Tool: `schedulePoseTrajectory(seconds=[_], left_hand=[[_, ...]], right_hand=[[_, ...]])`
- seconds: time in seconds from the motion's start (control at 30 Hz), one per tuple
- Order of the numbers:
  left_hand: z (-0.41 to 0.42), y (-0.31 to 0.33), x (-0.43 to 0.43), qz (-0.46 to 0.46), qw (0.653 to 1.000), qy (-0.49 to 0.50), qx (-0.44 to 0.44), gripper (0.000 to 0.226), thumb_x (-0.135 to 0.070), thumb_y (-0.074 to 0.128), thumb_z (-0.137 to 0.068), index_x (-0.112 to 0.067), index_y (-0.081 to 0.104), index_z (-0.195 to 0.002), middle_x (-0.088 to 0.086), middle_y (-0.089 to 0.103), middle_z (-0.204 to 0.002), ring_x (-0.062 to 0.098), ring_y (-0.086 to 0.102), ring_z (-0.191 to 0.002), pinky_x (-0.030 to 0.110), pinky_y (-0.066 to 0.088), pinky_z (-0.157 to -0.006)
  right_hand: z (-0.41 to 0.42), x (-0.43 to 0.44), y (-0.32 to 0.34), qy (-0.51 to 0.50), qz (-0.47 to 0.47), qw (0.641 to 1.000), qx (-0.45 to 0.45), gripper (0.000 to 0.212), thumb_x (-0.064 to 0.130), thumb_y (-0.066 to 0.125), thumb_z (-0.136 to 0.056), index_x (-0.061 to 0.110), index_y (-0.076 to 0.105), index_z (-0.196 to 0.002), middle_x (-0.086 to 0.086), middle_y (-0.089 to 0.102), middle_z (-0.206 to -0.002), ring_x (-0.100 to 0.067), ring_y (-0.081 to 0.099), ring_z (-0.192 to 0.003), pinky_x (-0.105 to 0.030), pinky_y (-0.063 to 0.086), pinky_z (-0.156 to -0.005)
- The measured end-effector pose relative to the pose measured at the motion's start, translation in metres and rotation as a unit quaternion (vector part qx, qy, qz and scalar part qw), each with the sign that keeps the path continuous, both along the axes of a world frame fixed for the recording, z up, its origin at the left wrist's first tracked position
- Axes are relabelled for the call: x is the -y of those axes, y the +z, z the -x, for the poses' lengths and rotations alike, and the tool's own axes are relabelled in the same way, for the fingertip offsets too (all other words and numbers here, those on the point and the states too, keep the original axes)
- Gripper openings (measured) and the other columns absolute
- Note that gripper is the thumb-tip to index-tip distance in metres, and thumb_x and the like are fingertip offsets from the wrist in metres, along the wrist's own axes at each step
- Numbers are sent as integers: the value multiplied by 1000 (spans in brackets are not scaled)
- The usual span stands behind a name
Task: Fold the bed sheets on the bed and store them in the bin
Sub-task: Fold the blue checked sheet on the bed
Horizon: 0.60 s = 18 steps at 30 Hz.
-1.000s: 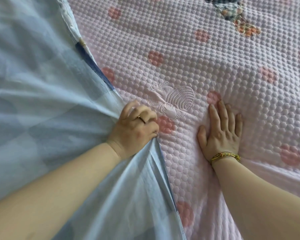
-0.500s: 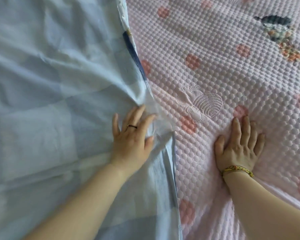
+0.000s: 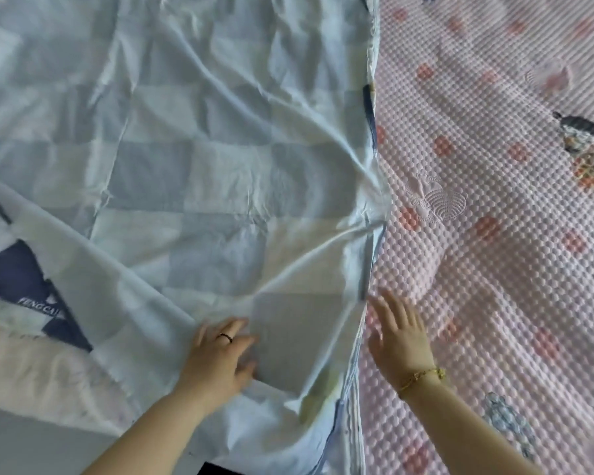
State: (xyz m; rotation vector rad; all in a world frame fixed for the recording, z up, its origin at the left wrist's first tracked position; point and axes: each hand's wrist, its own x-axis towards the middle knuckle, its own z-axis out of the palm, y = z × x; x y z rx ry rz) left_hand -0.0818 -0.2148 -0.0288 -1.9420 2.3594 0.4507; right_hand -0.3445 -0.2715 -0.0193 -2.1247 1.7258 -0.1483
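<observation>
Both hands flat, fingers straight: our left hand [image 3: 220, 361] presses the near part of the pale blue checked bed sheet [image 3: 203, 149]; our right hand [image 3: 400, 341] is over the pink quilted mattress cover [image 3: 494, 234], just right of the sheet's edge.

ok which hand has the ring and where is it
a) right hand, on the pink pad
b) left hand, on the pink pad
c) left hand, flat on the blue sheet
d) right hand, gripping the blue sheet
c: the ring is on the left hand, which lies flat on the blue sheet. The right hand wears only a bracelet and is over the pink pad.
</observation>
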Motion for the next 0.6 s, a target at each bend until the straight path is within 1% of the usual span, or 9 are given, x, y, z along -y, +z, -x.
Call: schedulePoseTrajectory(seconds=[0.1, 0.2, 0.27, 0.33, 0.4, 0.47, 0.5, 0.53, 0.6], left_hand=[[-5, 8, -25, -22, 999, -22, -12, 40, -50, 39, -60, -29, 73, -68, 0, 72, -86, 13, 56, -93, 29, 18, -99], [-13, 17, -37, -10, 999, -30, 3, 44, -55, 40, -61, -28, 71, -77, 0, 71, -89, 14, 50, -97, 27, 13, -100], [-19, 21, -42, 11, 1000, -2, -10, 48, -51, 42, -62, -26, 61, -98, 8, 68, -103, 24, 59, -101, 35, 24, -96], [-22, 25, -48, 36, 990, 127, -54, 52, -36, 60, -66, -13, 54, -113, 21, 60, -117, 33, 58, -108, 44, 34, -93], [-23, 31, -56, 8, 916, 376, -140, 65, -15, 75, -73, 0, 46, -129, 28, 46, -133, 39, 44, -124, 48, 35, -100], [-23, 32, -65, -91, 753, 602, -251, 80, -15, 73, -78, 1, 27, -142, 22, 32, -145, 35, 32, -133, 43, 29, -108], [-23, 28, -68, -128, 690, 651, -289, 83, -17, 71, -80, -1, 21, -144, 19, 29, -147, 33, 31, -133, 42, 28, -109], [-23, 23, -71, -144, 667, 665, -302, 83, -19, 69, -81, -3, 19, -145, 17, 27, -148, 33, 31, -134, 42, 28, -109], [-24, 17, -75, -137, 685, 664, -267, 78, -22, 69, -81, -3, 27, -143, 18, 32, -145, 35, 34, -131, 43, 31, -107]], right_hand=[[-43, -57, 9, 192, -34, 974, 112, 24, 36, 52, -68, 24, 56, -88, 5, 69, -89, -10, 59, -87, -23, 48, -80], [-59, -91, -3, 257, -208, 944, 13, 67, 80, 60, -29, 33, 70, -75, 19, 68, -83, 0, 67, -76, -21, 56, -68], [-59, -102, -14, 267, -193, 944, -24, 93, 79, 60, -7, 32, 71, -86, 16, 70, -91, -2, 68, -84, -32, 57, -76], [-58, -102, -15, 276, -153, 948, -30, 91, 68, 69, -2, 32, 72, -85, 14, 71, -92, -3, 68, -85, -33, 56, -77], [-58, -98, -13, 255, -166, 952, -17, 68, 57, 78, -6, 35, 73, -70, 19, 71, -86, 0, 68, -80, -25, 53, -78], [-66, -92, -4, 214, -228, 949, 46, 43, 52, 79, -20, 36, 72, -59, 23, 69, -76, 2, 67, -74, -18, 50, -75], [-66, -89, 1, 176, -270, 943, 86, 31, 51, 75, -36, 34, 73, -62, 22, 69, -76, 0, 67, -74, -17, 52, -71], [-68, -86, 7, 123, -301, 938, 117, 22, 45, 66, -58, 31, 75, -72, 16, 71, -84, -5, 67, -81, -17, 53, -70], [-69, -76, 15, 43, -356, 926, 120, 24, 26, 49, -87, 19, 71, -82, -3, 68, -91, -15, 66, -83, -23, 52, -76]])
